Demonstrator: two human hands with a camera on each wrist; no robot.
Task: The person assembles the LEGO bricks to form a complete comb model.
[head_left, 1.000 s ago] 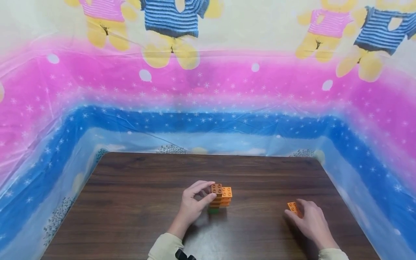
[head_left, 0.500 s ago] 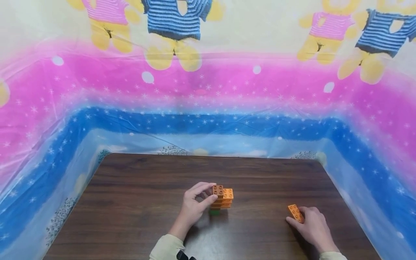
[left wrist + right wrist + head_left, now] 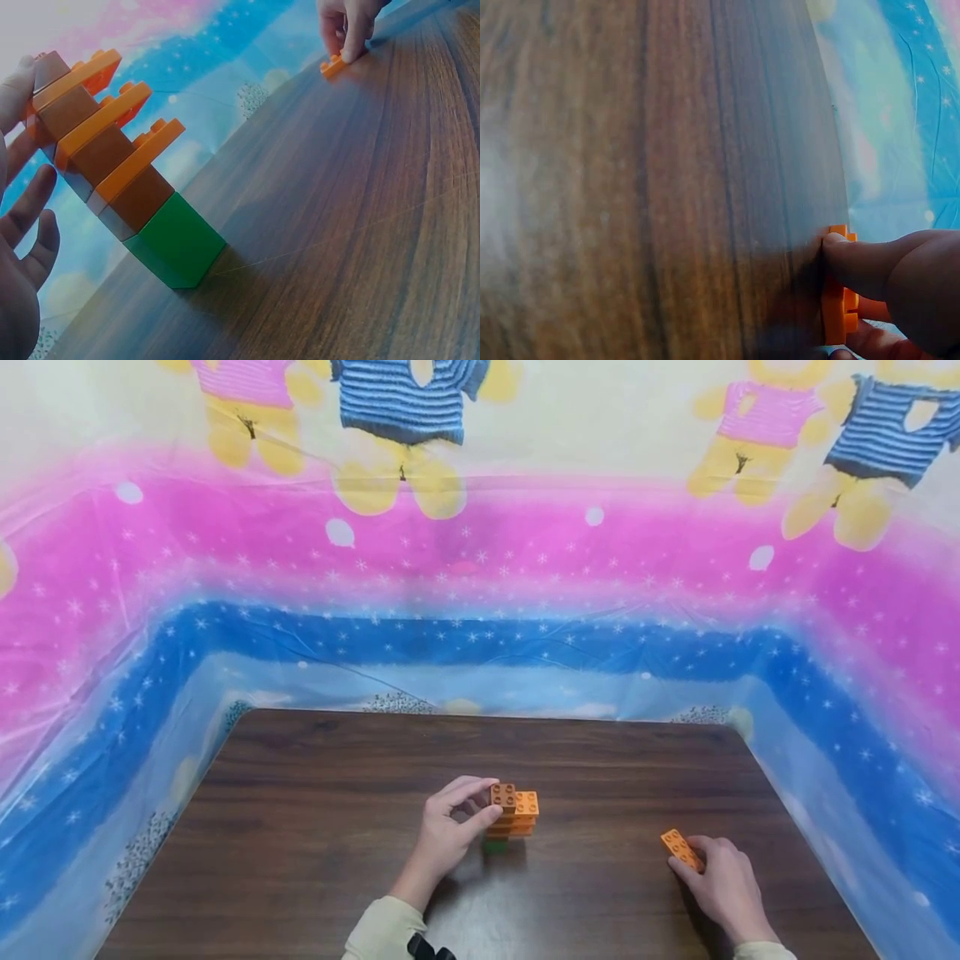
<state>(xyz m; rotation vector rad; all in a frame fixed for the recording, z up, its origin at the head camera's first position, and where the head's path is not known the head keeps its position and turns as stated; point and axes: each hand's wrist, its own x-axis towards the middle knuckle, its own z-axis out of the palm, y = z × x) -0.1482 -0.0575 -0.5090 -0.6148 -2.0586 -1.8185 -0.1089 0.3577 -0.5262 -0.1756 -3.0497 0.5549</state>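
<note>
A narrow tower stands upright on the table, built on a green block (image 3: pixel 176 244). Above that, brown blocks (image 3: pixel 141 201) alternate with thin orange bricks (image 3: pixel 142 159) that jut out to the right. My left hand (image 3: pixel 442 839) holds the tower's top from the left, thumb and fingers on either side of the uppermost brown block (image 3: pixel 502 797). Away to the right, my right hand (image 3: pixel 723 881) pinches a loose thin orange brick (image 3: pixel 678 847) with studs on its upper face. Part of that brick is hidden under the fingers. Whether it touches the table cannot be told.
Both hands work over a dark wood-grain table (image 3: pixel 315 793). A printed cloth (image 3: pixel 540 643) hangs behind it and along both sides. A black strap (image 3: pixel 423 947) sits at the left sleeve.
The loose orange brick has turned in my right hand's grip, and more of its studded face shows now. My left hand and the tower have kept their place.
</note>
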